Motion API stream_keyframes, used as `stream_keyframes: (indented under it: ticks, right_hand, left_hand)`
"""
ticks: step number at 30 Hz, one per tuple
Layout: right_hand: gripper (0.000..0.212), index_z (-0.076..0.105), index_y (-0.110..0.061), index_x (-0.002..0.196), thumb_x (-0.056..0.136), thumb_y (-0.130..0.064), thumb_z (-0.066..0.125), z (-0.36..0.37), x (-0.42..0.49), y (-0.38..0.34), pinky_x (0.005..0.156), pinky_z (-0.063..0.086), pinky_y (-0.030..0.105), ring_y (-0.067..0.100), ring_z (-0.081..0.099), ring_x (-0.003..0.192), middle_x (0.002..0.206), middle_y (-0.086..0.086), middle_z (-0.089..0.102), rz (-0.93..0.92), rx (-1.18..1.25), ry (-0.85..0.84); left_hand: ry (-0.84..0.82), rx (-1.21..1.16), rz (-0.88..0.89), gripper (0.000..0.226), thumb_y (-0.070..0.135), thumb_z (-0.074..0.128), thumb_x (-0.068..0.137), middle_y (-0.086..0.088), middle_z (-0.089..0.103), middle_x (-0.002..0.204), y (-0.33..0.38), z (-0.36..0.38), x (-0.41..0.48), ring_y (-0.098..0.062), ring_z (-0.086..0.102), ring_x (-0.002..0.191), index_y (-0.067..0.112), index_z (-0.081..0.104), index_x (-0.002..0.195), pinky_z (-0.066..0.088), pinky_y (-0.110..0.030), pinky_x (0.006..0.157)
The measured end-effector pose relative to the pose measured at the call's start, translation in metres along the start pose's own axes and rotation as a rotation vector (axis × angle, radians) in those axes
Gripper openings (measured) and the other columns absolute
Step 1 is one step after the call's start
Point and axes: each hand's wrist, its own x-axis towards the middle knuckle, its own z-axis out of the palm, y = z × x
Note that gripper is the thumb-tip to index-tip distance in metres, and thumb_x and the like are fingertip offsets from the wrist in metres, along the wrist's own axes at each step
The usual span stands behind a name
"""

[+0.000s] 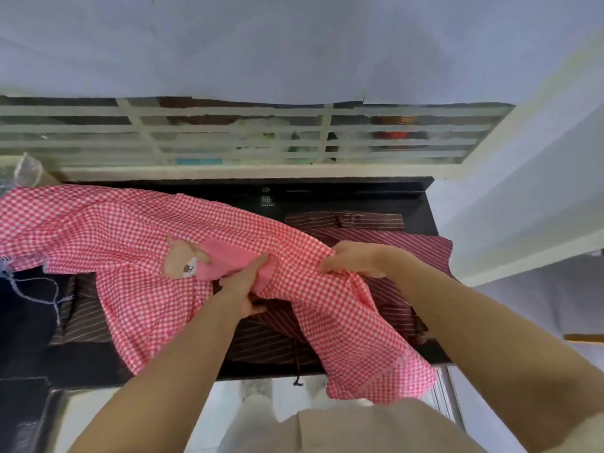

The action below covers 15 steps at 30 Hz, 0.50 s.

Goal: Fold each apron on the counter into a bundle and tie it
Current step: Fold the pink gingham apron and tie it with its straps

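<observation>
A pink-and-white checked apron [130, 230] with a plain pink pocket and a small animal patch lies spread over the black counter [359, 197], one corner hanging past the front edge. My left hand [243, 291] grips the cloth at the pocket's right edge. My right hand [353, 258] pinches a gathered fold of the same apron a little to the right. Beneath it lies a maroon apron [392, 240] with thin white stripes, partly covered, its dark tie cord [297, 371] dangling over the counter edge.
A white barred window [228, 135] runs behind the counter. A white wall [523, 197] closes in on the right. At the left edge lie dark blue cloth with a pale cord [36, 289] and a clear plastic bag [26, 171].
</observation>
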Motion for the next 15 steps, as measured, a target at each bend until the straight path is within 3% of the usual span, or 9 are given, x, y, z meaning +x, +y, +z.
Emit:
stream_keyframes:
  ticks: [1, 3, 6, 8, 9, 12, 13, 15]
  right_hand:
    - [0.035, 0.060, -0.018, 0.117, 0.090, -0.041, 0.063, -0.007, -0.003, 0.001, 0.109, 0.039, 0.040, 0.020, 0.060, 0.113, 0.120, 0.000, 0.064, -0.079, 0.130, 0.005]
    - [0.059, 0.059, -0.021, 0.125, 0.080, -0.058, 0.067, -0.019, -0.013, 0.011, 0.111, 0.035, 0.040, 0.018, 0.058, 0.119, 0.127, -0.003, 0.063, -0.162, 0.141, 0.004]
    - [0.081, 0.049, -0.022, 0.141, 0.076, -0.066, 0.067, -0.017, -0.011, 0.045, 0.118, 0.024, 0.045, 0.021, 0.046, 0.134, 0.143, -0.003, 0.052, -0.034, -0.184, -0.155]
    - [0.093, 0.041, -0.019, 0.146, 0.071, -0.066, 0.071, -0.015, -0.009, 0.070, 0.118, 0.024, 0.048, 0.024, 0.043, 0.136, 0.146, -0.001, 0.048, 0.084, -0.349, -0.250]
    - [0.091, 0.039, -0.017, 0.146, 0.074, -0.061, 0.072, -0.016, -0.014, 0.073, 0.118, 0.027, 0.048, 0.025, 0.043, 0.136, 0.146, 0.000, 0.048, 0.097, -0.320, -0.266]
    - [0.050, 0.055, -0.011, 0.126, 0.087, -0.041, 0.064, -0.031, -0.033, 0.064, 0.100, 0.048, 0.038, 0.026, 0.062, 0.116, 0.122, 0.005, 0.064, -0.044, 0.198, -0.133]
    - [0.044, 0.058, -0.012, 0.119, 0.087, -0.040, 0.063, -0.039, -0.039, 0.057, 0.094, 0.051, 0.037, 0.026, 0.065, 0.108, 0.116, 0.006, 0.067, -0.113, 0.386, -0.053]
    - [0.045, 0.058, -0.014, 0.117, 0.084, -0.043, 0.064, -0.051, -0.044, 0.053, 0.099, 0.049, 0.039, 0.025, 0.065, 0.106, 0.116, 0.005, 0.067, -0.169, 0.465, 0.026]
  left_hand:
    - [0.046, -0.063, 0.030, 0.121, 0.047, 0.089, 0.056, -0.011, 0.043, 0.147, -0.001, 0.002, 0.002, -0.033, 0.047, 0.127, 0.018, 0.022, 0.152, 0.045, -0.056, 0.095]
    - [0.089, -0.223, 0.056, 0.092, 0.041, 0.081, 0.073, -0.009, 0.048, 0.144, -0.003, 0.007, 0.006, -0.031, 0.050, 0.124, 0.015, 0.035, 0.147, 0.047, -0.052, 0.094]
    - [-0.007, -0.399, 0.077, 0.090, 0.035, 0.085, 0.064, -0.011, 0.058, 0.134, -0.008, 0.008, 0.006, -0.029, 0.057, 0.116, 0.012, 0.044, 0.140, 0.048, -0.047, 0.099]
    - [0.069, -0.369, 0.114, 0.081, 0.030, 0.082, 0.071, -0.011, 0.059, 0.133, -0.017, 0.013, 0.004, -0.028, 0.059, 0.115, 0.008, 0.045, 0.140, 0.048, -0.041, 0.100]
    - [0.160, -0.327, 0.145, 0.072, 0.027, 0.077, 0.079, -0.011, 0.060, 0.131, -0.019, 0.015, 0.003, -0.027, 0.061, 0.113, 0.005, 0.045, 0.140, 0.051, -0.037, 0.095]
    - [0.333, -0.319, 0.270, 0.050, 0.022, 0.063, 0.093, -0.008, 0.067, 0.106, -0.012, 0.016, -0.003, -0.022, 0.064, 0.095, 0.001, 0.048, 0.136, 0.054, -0.031, 0.073]
    - [0.330, -0.358, 0.314, 0.045, 0.022, 0.060, 0.095, -0.007, 0.067, 0.104, -0.006, 0.015, -0.005, -0.021, 0.064, 0.095, 0.003, 0.050, 0.134, 0.055, -0.032, 0.076]
    - [0.296, -0.471, 0.362, 0.039, 0.027, 0.054, 0.099, -0.007, 0.065, 0.114, 0.007, 0.014, -0.008, -0.020, 0.063, 0.102, 0.007, 0.050, 0.133, 0.056, -0.036, 0.087]
